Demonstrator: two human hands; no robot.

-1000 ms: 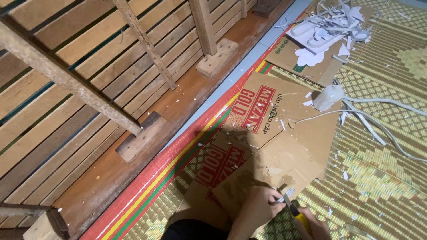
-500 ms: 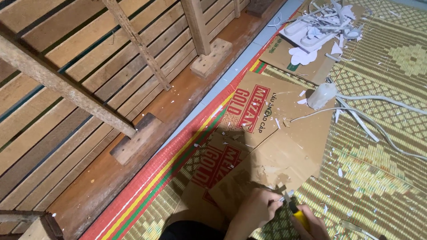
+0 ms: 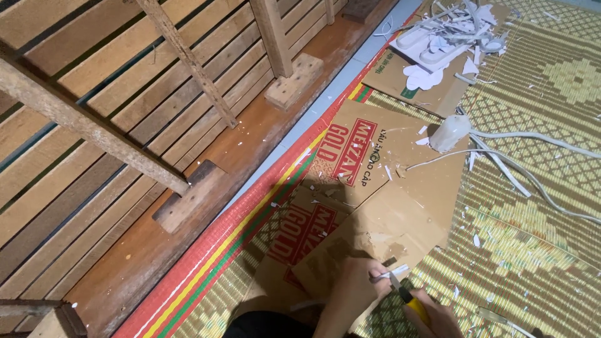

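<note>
We are kneeling over a woven floor mat (image 3: 538,250) and looking down at our two hands at the bottom edge of the view. Our right hand (image 3: 438,316) is wrapping closed around the yellow handle of a utility knife (image 3: 404,291), with the blade pointing up and left toward the left hand. Our left hand (image 3: 354,285) is pinching shut on a thin white strip (image 3: 391,273), holding it against the flattened brown cardboard (image 3: 388,219) where the blade is meeting it. The two hands are sitting just beside each other. The cardboard is lying on the mat, overlapping a second printed sheet with red panels (image 3: 350,150) further up. Small white shavings are scattering over both sheets and the mat. A white plastic bottle (image 3: 449,133) is resting on the cardboard's far right edge, with long white strips (image 3: 538,156) trailing from beside it. At top right, a pile of white offcuts (image 3: 451,31) is sitting on another cardboard piece. To the left, a wooden slatted frame (image 3: 125,106) is standing beside the mat's red, yellow and green border (image 3: 250,225).
</note>
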